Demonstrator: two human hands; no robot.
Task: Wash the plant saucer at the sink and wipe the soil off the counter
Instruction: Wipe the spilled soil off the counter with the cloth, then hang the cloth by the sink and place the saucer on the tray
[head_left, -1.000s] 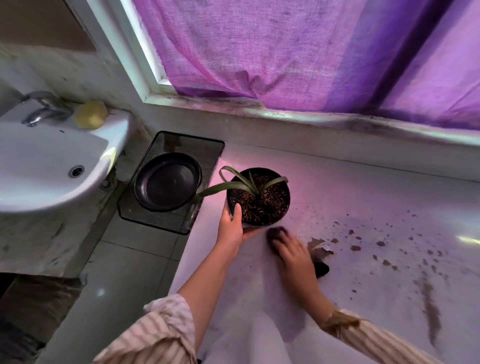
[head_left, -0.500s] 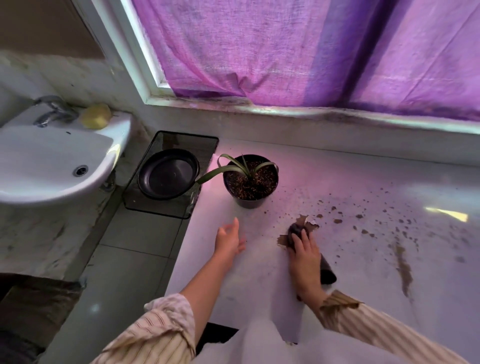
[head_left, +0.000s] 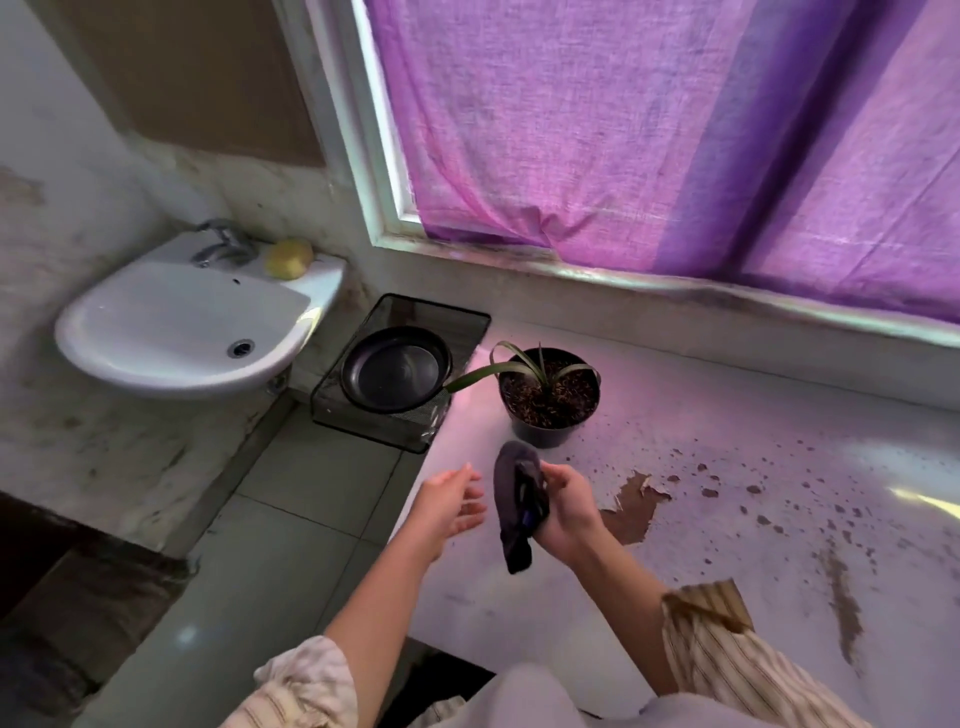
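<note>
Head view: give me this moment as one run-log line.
right hand: holds dark cloth above counter | left hand: open, empty | soil: on counter | saucer: in mesh tray

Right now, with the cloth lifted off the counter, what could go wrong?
1. The cloth in the right hand may drop soil onto the wiped part of the counter.
2. Wiping near the plant pot could knock it.
3. The soil specks may smear.
</note>
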